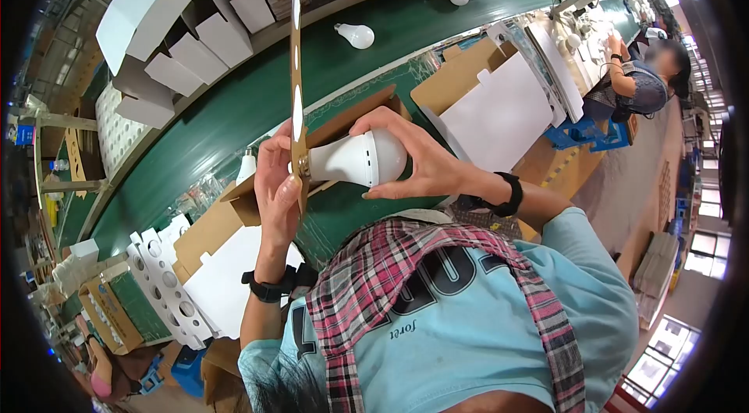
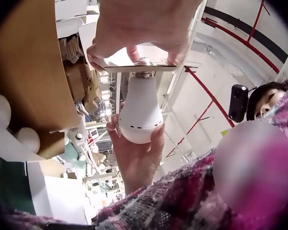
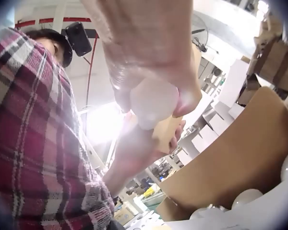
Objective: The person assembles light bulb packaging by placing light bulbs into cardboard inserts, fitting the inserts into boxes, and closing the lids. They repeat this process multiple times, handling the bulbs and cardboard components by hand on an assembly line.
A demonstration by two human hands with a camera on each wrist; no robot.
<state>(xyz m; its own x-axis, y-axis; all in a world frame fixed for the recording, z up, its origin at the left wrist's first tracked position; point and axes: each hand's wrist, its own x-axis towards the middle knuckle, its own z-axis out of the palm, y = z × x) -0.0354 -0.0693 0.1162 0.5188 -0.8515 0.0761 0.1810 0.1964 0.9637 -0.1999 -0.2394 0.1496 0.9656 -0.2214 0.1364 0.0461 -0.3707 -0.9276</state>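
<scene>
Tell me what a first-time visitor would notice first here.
The big white bulb, its round end gripped by the right hand. Its metal cap pokes through a long card strip that the left hand pinches. Beyond them, a loose bulb lies on the green surface.

Head view: green worktop (image 1: 234,113) curves from eight o'clock to one. Greyish floor (image 1: 605,187) at three; bright paned windows (image 1: 663,358) at four. Left-wrist view: red bars (image 2: 213,100) cross pale overhead surfaces, one to two. Right-wrist view: glaring light (image 3: 104,127), nine; fan (image 3: 200,36), one.
</scene>
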